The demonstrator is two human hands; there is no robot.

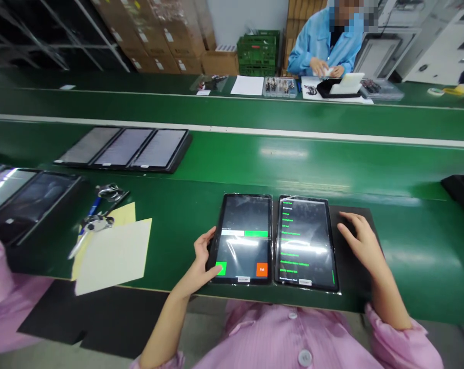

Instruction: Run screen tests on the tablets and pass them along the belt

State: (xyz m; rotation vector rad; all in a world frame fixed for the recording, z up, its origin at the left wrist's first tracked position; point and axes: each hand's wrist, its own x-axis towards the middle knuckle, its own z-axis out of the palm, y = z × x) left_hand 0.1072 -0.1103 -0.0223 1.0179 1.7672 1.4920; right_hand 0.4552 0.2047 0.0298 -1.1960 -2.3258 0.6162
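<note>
Black tablet (244, 238) gripped in left hand (199, 261); open right hand (360, 241) beside second tablet (305, 243).

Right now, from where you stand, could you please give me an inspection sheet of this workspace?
Surface: green workbench, with a black mat at the near edge.
Job's things: left tablet shows a test screen with an orange Fail button; right tablet shows a green-text list.
Clutter: cream paper sheets, blue pen, small metal tool, black tray of three tablets.
Hands: left hand holds the left tablet's edge; right hand lies open on the mat beside the right tablet.
Cables: nothing seen near the hands.
Surroundings: co-worker in blue at the far bench, green crates, cardboard boxes.
</note>
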